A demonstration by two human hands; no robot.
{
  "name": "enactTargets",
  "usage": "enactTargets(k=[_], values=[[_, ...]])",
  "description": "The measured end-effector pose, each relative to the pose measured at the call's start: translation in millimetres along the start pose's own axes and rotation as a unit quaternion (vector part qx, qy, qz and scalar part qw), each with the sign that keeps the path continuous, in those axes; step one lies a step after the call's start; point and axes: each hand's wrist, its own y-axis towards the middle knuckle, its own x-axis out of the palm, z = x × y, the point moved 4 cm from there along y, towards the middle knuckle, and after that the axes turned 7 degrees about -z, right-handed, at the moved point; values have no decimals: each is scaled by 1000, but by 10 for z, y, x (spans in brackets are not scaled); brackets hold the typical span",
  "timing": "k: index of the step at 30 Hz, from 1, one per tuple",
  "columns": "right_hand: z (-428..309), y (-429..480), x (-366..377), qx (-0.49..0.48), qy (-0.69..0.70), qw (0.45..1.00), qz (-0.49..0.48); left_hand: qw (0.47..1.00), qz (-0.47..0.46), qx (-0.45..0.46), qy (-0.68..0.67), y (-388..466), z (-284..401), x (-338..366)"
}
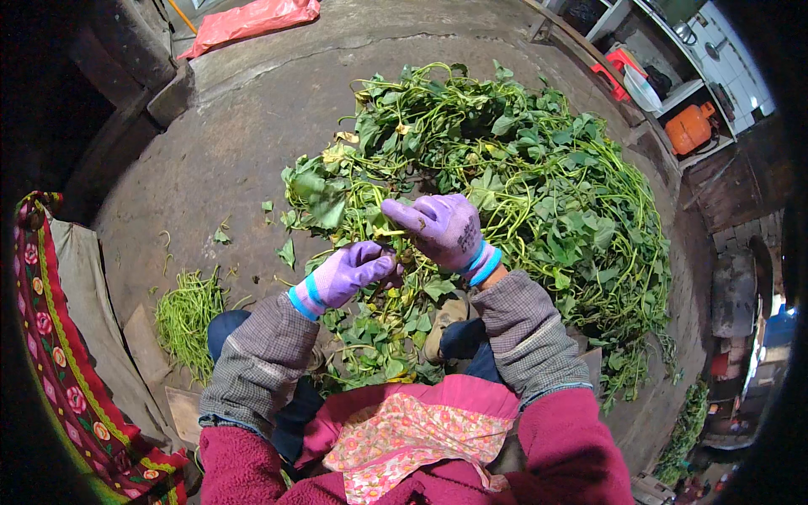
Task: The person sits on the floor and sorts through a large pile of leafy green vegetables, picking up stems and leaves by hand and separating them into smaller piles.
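Observation:
Both hands wear purple coated gloves with blue cuffs and meet over a heap of leafy green vines point(555, 189) on the floor. My left hand point(353, 273) is closed on a leafy vine stem point(396, 243). Just above and to the right, my right hand point(442, 228) pinches the same stem, its index finger stretched out to the left. A large leaf, slightly blurred, hangs to the left of the fingers. Loose leaves lie below the hands, between my feet. Beyond my left forearm lies a separate pile of thin green stems point(189, 322).
A floral cloth point(69, 379) and a grey cloth hang at the left. At the top lies a pink plastic sheet point(252, 25). Shelves at the upper right hold an orange gas cylinder point(689, 129), with a red stool point(615, 72) nearby. More greenery point(683, 435) lies at the lower right.

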Motion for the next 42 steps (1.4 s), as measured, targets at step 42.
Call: enactTargets(k=[42], values=[[255, -213, 417, 431, 475, 761, -99, 934, 209, 18, 290, 53, 146, -159]])
